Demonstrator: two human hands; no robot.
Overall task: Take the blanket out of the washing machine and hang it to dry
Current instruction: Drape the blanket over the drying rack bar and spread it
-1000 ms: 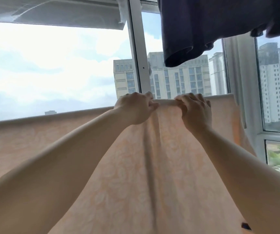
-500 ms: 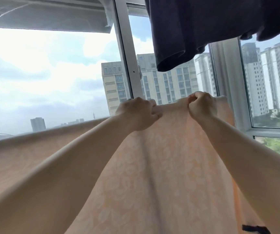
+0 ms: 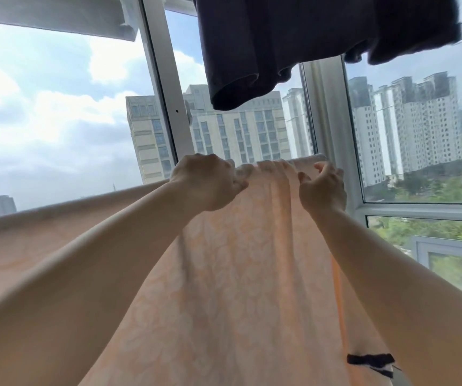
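Two bare hands work along the top fold of the peach blanket point(image 3: 224, 274), which fills the lower half of the frame and hangs over a line or rail hidden under the cloth, its top edge running from the left border up to the centre. The washing machine is nowhere in view, so the taking-out part looks finished; this is the hanging step, late on, with the cloth being spread and evened.

The left hand point(image 3: 207, 185), just left of centre, has its fingers curled down onto the bunched fold and seems to grip it. The right hand point(image 3: 323, 188), just right of centre, hovers at the blanket's near corner with fingers loosely bent and parted, thumb apart, holding nothing that I can see.

A dark garment point(image 3: 266, 45) hangs at the upper centre, above the blanket and apart from it, in front of the window frame point(image 3: 168, 87).

Next, I judge, the gathered creases between the hands need drawing out toward the right edge.
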